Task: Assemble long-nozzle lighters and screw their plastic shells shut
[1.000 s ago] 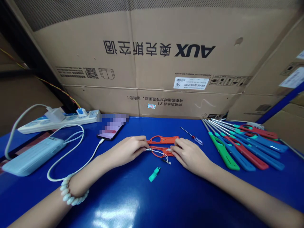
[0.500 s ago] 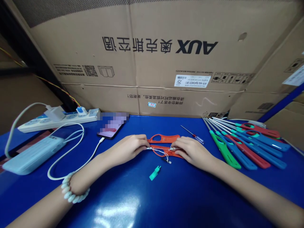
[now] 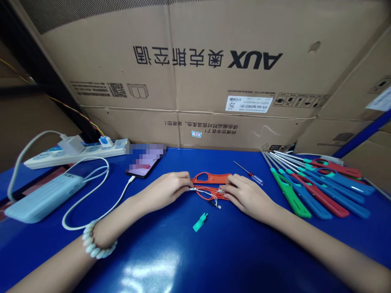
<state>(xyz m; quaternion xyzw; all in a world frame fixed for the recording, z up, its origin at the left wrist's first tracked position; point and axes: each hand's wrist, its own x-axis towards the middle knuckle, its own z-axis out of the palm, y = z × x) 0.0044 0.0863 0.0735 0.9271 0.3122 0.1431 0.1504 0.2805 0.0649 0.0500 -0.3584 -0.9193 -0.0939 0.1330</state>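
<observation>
Two orange lighter casing halves lie one behind the other on the blue table. The rear casing half point(image 3: 218, 178) shows its finger loop at the left. Over the front casing half point(image 3: 207, 197), white wires run to a small dark connector piece point(image 3: 216, 205). My left hand point(image 3: 174, 184) is closed, pinching a silvery metal tube point(image 3: 192, 189) at the casing's left end. My right hand point(image 3: 249, 193) is closed too, its fingertips on a small whitish metal part point(image 3: 220, 190) at the front casing half. A green lighter trigger point(image 3: 200, 222) lies nearer to me.
A screwdriver point(image 3: 252, 176) lies behind my right hand. Several long lighters point(image 3: 317, 189) are fanned out at the right. Left of my arms are a phone point(image 3: 143, 167), a power bank point(image 3: 45, 197), a white cable and a power strip point(image 3: 91, 152). A cardboard box point(image 3: 198, 89) stands behind.
Both hands stay at the casing halves, with only slight finger movement by the right hand at the small metal part. The whole view has shifted slightly.
</observation>
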